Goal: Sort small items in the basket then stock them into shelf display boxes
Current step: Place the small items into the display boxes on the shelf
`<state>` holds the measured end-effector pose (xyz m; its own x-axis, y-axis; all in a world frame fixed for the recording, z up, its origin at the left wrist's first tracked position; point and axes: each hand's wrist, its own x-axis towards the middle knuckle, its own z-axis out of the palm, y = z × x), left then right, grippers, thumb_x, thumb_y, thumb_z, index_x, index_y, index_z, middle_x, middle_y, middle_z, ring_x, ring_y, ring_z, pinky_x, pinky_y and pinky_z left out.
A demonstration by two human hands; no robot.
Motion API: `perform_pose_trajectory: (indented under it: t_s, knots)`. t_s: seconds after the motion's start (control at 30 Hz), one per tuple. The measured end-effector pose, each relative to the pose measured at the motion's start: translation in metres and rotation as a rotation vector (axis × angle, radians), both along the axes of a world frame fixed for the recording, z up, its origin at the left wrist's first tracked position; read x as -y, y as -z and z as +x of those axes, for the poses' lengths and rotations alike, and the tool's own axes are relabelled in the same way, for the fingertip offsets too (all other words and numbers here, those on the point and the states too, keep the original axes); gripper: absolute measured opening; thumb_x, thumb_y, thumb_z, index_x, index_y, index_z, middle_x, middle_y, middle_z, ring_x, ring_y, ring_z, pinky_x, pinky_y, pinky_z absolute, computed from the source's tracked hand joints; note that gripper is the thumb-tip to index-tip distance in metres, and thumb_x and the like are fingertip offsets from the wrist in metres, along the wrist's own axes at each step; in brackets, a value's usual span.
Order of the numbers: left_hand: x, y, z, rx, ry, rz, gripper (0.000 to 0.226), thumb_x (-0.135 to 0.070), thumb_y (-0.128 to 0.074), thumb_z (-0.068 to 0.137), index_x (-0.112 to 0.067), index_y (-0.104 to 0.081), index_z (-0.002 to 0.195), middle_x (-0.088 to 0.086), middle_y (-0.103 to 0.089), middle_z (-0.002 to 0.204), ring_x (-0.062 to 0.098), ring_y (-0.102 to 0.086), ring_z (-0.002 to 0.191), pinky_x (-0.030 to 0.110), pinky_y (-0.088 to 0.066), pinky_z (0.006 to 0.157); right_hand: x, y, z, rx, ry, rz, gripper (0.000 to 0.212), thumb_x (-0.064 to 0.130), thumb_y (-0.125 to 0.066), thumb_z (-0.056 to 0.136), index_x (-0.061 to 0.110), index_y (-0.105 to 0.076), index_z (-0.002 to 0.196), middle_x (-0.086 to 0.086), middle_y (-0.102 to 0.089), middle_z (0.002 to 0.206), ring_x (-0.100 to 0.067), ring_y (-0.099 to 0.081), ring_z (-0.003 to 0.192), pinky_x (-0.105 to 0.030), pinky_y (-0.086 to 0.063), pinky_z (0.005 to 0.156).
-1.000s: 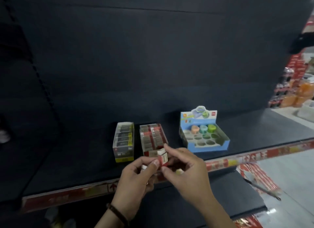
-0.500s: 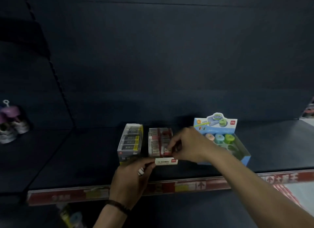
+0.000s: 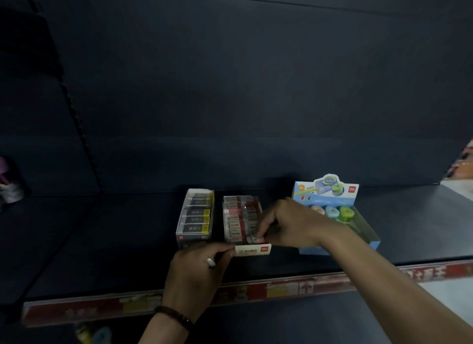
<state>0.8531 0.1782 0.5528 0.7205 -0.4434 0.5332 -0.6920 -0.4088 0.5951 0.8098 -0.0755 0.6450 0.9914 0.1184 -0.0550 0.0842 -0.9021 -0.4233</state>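
Note:
Three display boxes stand on the dark shelf point(image 3: 128, 241). The middle red and white box point(image 3: 240, 220) holds rows of small erasers. My right hand point(image 3: 286, 223) reaches over its front right corner and pinches a small white and red eraser point(image 3: 258, 239) at the box's front row. My left hand point(image 3: 197, 269) holds the box's front left edge by its white label flap, and a small white item point(image 3: 211, 261) sits tucked between its fingers. To the left stands a grey box point(image 3: 195, 215) of black and yellow erasers.
A blue display box point(image 3: 340, 215) with round pastel items stands at the right, touching my right forearm. A red price strip point(image 3: 281, 290) runs along the shelf's front edge. A lower shelf lies beneath. Pink and white goods point(image 3: 7, 187) sit far left.
A second ago both hands held an eraser in front of the shelf. My right hand has since carried it into the middle box's front row; my left hand moved up to the box's front edge.

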Motion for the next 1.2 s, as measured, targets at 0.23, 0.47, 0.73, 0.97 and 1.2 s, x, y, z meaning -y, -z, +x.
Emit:
perform_pose_trajectory:
  t_s: [0.23,0.47,0.73,0.97,1.2]
  knots:
    - [0.000,-0.013,-0.012,-0.236,0.027,-0.165,0.013,-0.028,-0.082,0.088,-0.038,-0.081,0.097,-0.028,-0.075,0.093,-0.006,-0.071,0.091,0.014,-0.056,0.079,0.004,0.017,-0.015,0.070,-0.057,-0.134,0.028,0.023,-0.069,0.094,0.037,-0.081,0.115,0.024,-0.063,0.119,-0.003,-0.048,0.121,-0.032,-0.040,0.110]
    - [0.005,-0.040,-0.025,-0.966,0.282,-0.638,0.028,-0.012,-0.062,0.103,-0.036,-0.070,0.116,0.008,-0.073,0.100,0.025,-0.069,0.089,0.039,-0.061,0.085,-0.010,-0.009,-0.028,0.153,0.071,-0.047,0.024,0.029,-0.068,0.100,0.044,-0.078,0.116,0.026,-0.065,0.113,0.006,-0.057,0.114,-0.025,-0.043,0.105]
    - [0.017,-0.065,-0.018,-1.119,0.400,-0.848,0.038,0.015,-0.040,0.102,-0.001,-0.057,0.131,0.024,-0.075,0.118,0.035,-0.074,0.112,0.043,-0.062,0.093,-0.070,0.005,-0.047,0.616,0.248,0.508,0.029,0.013,-0.086,0.084,0.035,-0.080,0.102,0.009,-0.069,0.091,-0.016,-0.069,0.089,-0.024,-0.053,0.076]
    - [0.034,-0.072,-0.010,-1.208,0.268,-0.928,0.023,-0.010,-0.055,0.106,-0.001,-0.061,0.126,0.021,-0.075,0.119,0.035,-0.074,0.110,0.048,-0.056,0.097,-0.092,0.024,-0.046,0.742,0.317,0.390,0.035,0.019,-0.096,0.067,0.034,-0.078,0.093,0.020,-0.063,0.097,-0.002,-0.068,0.091,-0.008,-0.046,0.077]
    - [0.040,-0.074,-0.006,-1.239,0.311,-0.894,0.032,-0.016,-0.055,0.107,0.005,-0.055,0.131,0.023,-0.074,0.118,0.035,-0.073,0.102,0.040,-0.063,0.081,-0.082,0.032,-0.037,0.790,0.294,0.274,0.028,0.018,-0.087,0.073,0.025,-0.076,0.099,0.019,-0.064,0.101,-0.001,-0.067,0.091,-0.013,-0.050,0.078]
